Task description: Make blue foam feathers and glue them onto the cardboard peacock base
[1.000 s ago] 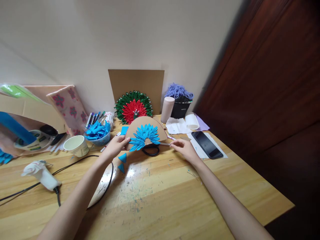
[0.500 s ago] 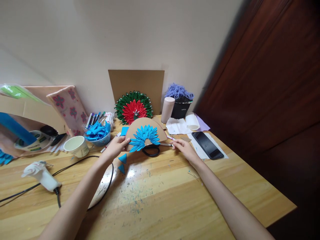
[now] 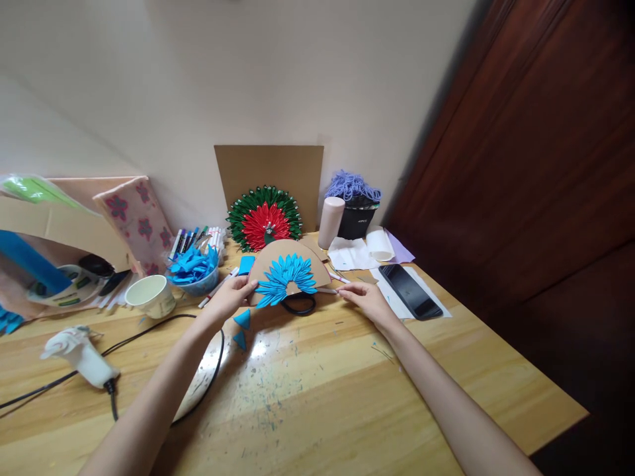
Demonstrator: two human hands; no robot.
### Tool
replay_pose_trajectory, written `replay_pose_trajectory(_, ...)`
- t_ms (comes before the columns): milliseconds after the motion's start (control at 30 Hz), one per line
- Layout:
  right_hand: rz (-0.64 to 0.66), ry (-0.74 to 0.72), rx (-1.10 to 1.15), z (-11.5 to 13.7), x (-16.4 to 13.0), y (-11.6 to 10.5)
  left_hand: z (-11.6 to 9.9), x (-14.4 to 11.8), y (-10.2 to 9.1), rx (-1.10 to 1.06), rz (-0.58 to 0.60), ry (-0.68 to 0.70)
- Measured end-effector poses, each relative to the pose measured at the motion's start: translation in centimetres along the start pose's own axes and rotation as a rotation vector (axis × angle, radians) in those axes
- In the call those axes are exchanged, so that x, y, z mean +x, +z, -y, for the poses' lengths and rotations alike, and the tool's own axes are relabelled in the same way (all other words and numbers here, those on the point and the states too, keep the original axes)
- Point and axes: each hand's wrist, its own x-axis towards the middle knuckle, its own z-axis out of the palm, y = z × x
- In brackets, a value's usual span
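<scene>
My left hand grips the left edge of a rounded cardboard piece between thumb and fingers. Pointed blue fabric petals fan out in layers over its lower middle. At its right side, my right hand pinches the end of a slim white marker, whose other end reaches the cardboard's lower right edge. Another marker lies just behind. Under the cardboard a black loop shows in part. Two blue fabric triangles lie on the table below my left hand.
A white glue gun with a black cord lies at left. Nearby stand a paper cup and a bowl of blue fabric pieces. Behind are a red-green petal fan and a pink bottle; a phone lies right.
My right hand has moved slightly left, bringing the marker closer against the cardboard's lower right edge. My left hand keeps its hold. The whole view has shifted a little.
</scene>
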Motion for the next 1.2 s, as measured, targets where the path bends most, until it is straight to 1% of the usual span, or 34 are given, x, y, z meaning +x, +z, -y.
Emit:
replay_pose_trajectory(200,0.070,0.036,0.119,-0.4,0.3,0.2,-0.1,0.1,0.2,-0.019,0.012,-0.003)
replay_pose_trajectory(267,0.059,0.052,0.170,-0.6,0.5,0.2,-0.1,0.1,0.2,-0.040,0.017,-0.018)
replay_pose_trajectory(367,0.006,0.054,0.212,-0.5,0.6,0.3,0.0,0.2,0.1,-0.059,0.027,-0.033)
replay_pose_trajectory(467,0.025,0.040,0.216,0.0,0.4,0.3,0.2,0.2,0.0,-0.040,0.053,-0.017)
replay_pose_trajectory(633,0.092,0.010,0.180,1.1,-0.4,0.7,0.2,-0.1,0.4,0.012,0.148,0.023)
replay_pose_trajectory(733,0.143,0.018,0.161,1.4,-0.7,1.0,0.2,-0.1,0.8,-0.019,0.184,-0.010)
replay_pose_trajectory(833,0.143,0.013,0.151,1.5,-0.7,1.0,0.8,0.2,1.1,-0.053,0.204,-0.047)
replay_pose_trajectory(967,0.132,-0.018,0.105,1.4,-0.6,0.7,1.9,0.6,1.5,-0.014,0.193,0.018)
replay_pose_trajectory(1067,0.128,0.002,0.091,1.1,-0.5,0.3,1.9,0.8,1.4,-0.031,0.161,-0.021)
replay_pose_trajectory(1133,0.090,0.031,0.115,1.0,-0.4,-0.1,1.6,0.8,0.9,-0.050,0.122,-0.066)
replay_pose_trajectory(1200,0.030,0.058,0.138,0.8,-0.2,-0.5,1.2,0.7,-0.1,0.040,0.051,-0.070)
